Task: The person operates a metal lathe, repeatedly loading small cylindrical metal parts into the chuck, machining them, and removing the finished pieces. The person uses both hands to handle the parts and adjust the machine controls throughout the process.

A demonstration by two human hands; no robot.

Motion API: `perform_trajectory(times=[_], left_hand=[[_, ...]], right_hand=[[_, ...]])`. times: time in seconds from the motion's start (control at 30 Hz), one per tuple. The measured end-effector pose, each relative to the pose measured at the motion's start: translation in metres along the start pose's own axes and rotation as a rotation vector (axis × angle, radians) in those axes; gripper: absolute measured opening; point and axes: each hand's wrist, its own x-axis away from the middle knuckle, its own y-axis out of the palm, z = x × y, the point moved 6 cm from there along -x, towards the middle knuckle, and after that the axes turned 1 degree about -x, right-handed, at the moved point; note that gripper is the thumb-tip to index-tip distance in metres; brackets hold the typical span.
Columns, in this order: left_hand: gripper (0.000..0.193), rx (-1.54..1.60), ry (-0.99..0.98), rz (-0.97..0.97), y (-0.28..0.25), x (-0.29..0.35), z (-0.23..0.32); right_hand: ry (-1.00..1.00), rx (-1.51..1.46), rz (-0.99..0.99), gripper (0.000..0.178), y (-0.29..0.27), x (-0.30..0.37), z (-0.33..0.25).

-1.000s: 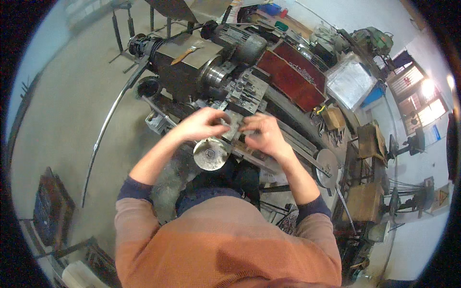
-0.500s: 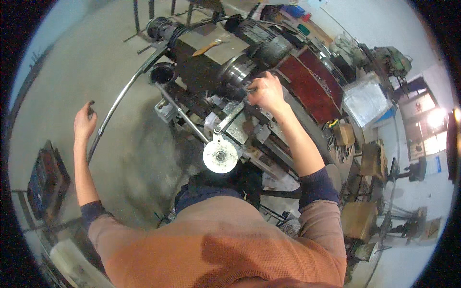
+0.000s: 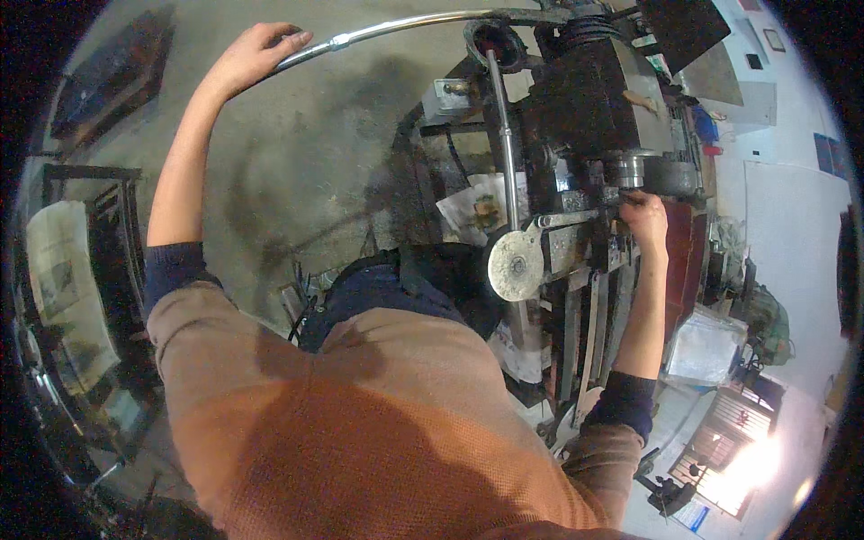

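My left hand (image 3: 256, 58) is at upper left, loosely bent with fingers and thumb apart. It overlaps the dark end of a long metal lever (image 3: 405, 25), and I cannot see whether it touches it. Over the machine, my right hand (image 3: 643, 214) is closed just below a shiny metal cylinder (image 3: 625, 169); whatever its curled fingers hold is hidden. Left of that hand, a flat metal arm (image 3: 569, 219) joins a round pale disc (image 3: 516, 265). A thin metal rod (image 3: 506, 144) runs up from beside the disc to a dark round cup-like part (image 3: 497, 45).
The dark machine block (image 3: 585, 103) fills the upper right, with a wooden-handled tool (image 3: 641, 101) on it. A dark red panel (image 3: 691, 261) stands beyond my right forearm. A clear plastic-wrapped package (image 3: 706, 346) lies farther right. Papers (image 3: 475, 209) lie below the machine.
My view has turned, so the machine now lies farther right. My left hand now overlaps the lever's end, where before it was beside the lever. My right hand stays by the metal cylinder.
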Motion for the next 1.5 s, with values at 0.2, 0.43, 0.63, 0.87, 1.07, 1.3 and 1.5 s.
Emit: perform_trajectory(times=[0.2,0.43,0.63,0.87,1.07,1.3,1.5], left_hand=[[0.050,0.030,-0.063,-0.071,0.000,-0.005,0.000],[0.049,0.037,-0.076,-0.061,-0.004,-0.005,0.004],[0.047,0.048,-0.023,0.010,-0.006,0.002,0.012],[0.048,0.019,-0.005,0.003,0.002,0.001,0.011],[0.050,0.010,0.030,0.019,0.007,-0.002,0.006],[0.053,0.019,0.017,-0.038,0.006,-0.004,0.006],[0.053,0.004,-0.007,-0.019,0.002,0.000,0.012]], right_hand=[[0.037,-0.087,-0.063,0.037,0.004,-0.006,0.006],[0.078,-0.120,-0.138,0.035,0.008,-0.009,0.013],[0.076,-0.108,-0.161,0.034,0.005,-0.007,0.005],[0.046,-0.087,-0.119,0.032,0.007,-0.006,0.008],[0.056,-0.059,-0.127,0.031,0.007,-0.005,0.006],[0.020,-0.059,-0.102,0.033,0.007,-0.005,0.008],[0.037,-0.069,-0.125,0.034,0.007,-0.005,0.007]])
